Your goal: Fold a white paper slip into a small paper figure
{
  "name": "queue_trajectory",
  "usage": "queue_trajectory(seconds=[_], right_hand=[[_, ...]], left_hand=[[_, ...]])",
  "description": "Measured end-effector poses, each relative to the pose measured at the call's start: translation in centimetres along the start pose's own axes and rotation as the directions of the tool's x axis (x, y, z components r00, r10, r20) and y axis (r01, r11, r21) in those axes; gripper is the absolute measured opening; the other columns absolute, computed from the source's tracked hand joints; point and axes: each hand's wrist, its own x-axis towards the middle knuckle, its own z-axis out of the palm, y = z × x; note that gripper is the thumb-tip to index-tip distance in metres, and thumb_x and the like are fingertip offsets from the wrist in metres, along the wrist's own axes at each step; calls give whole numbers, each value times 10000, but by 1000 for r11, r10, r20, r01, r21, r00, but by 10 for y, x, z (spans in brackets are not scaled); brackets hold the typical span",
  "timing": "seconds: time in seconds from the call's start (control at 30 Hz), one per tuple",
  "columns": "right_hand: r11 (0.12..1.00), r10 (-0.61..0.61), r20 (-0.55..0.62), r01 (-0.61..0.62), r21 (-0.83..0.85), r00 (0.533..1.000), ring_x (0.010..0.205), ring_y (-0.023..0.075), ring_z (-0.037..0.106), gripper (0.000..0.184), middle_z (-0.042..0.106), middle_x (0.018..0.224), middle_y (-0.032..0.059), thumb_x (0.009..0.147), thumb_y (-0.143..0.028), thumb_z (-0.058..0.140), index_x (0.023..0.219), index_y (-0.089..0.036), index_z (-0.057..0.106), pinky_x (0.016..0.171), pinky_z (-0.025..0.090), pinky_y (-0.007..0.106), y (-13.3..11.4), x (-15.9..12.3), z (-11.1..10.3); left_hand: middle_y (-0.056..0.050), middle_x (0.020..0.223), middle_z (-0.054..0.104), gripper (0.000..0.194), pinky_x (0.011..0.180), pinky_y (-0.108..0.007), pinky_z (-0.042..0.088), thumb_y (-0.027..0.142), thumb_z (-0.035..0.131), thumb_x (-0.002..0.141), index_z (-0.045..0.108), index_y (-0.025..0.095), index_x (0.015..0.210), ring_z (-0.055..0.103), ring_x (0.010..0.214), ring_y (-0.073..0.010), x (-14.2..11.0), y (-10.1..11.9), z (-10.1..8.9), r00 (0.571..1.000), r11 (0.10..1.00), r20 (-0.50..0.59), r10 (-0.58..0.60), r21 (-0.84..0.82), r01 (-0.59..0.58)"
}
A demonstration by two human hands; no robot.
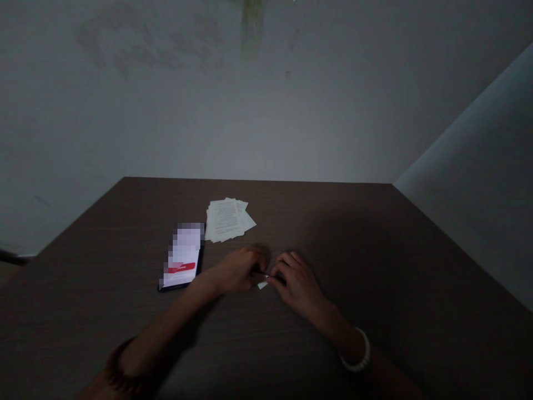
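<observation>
Closest in, well below and to either side of the small white paper slip (pixel 262 284), a white bracelet (pixel 361 355) is circling the right wrist and a dark reddish cuff (pixel 120 361) is wrapping the left forearm. Both forearms are angling up toward the slip from the bottom corners of the view. The left hand (pixel 237 272) and right hand (pixel 297 286) are together at the slip, knuckles up, their fingertips pinching it from opposite sides. The slip is sitting just above or on the dark wood-grain table (pixel 375 233), though the contact cannot be told. Its long axis is running roughly across the view, and its exposed end is pointing down and to the left. Fingers are hiding the rest, so its full length cannot be told.

Left of the slip and just beside the left hand, a smartphone (pixel 182 256) is lying face up with its long axis pointing away and leaning slightly right. Its lit screen is blurred, apart from a red band. Farther beyond the slip, a loose, fanned stack of printed sheets (pixel 228 220) is lying just past the phone's upper corner. A stained pale wall (pixel 250 111) is rising beyond the table's far edge.
</observation>
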Motion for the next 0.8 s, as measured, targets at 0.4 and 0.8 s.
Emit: queue_trajectory(seconds=[0.4, 0.8], right_hand=[[998, -22, -136, 29, 47, 991, 853, 197, 549, 95, 648, 846, 21, 890, -218, 650, 811, -206, 599, 768, 438, 323, 11, 5, -6], [984, -85, -284, 126, 129, 955, 811, 181, 559, 67, 635, 823, 21, 843, -154, 646, 809, -211, 650, 755, 452, 324, 9, 6, -8]], left_hand=[[-43, 804, 680, 120, 713, -303, 432, 138, 563, 826, 679, 163, 810, 600, 766, -174, 6, 4, 4, 984, 994, -171, 47, -87, -62], [-32, 758, 632, 175, 750, -335, 409, 173, 528, 866, 678, 186, 777, 527, 782, -192, 4, 16, 2, 931, 976, -293, 215, 50, -210]])
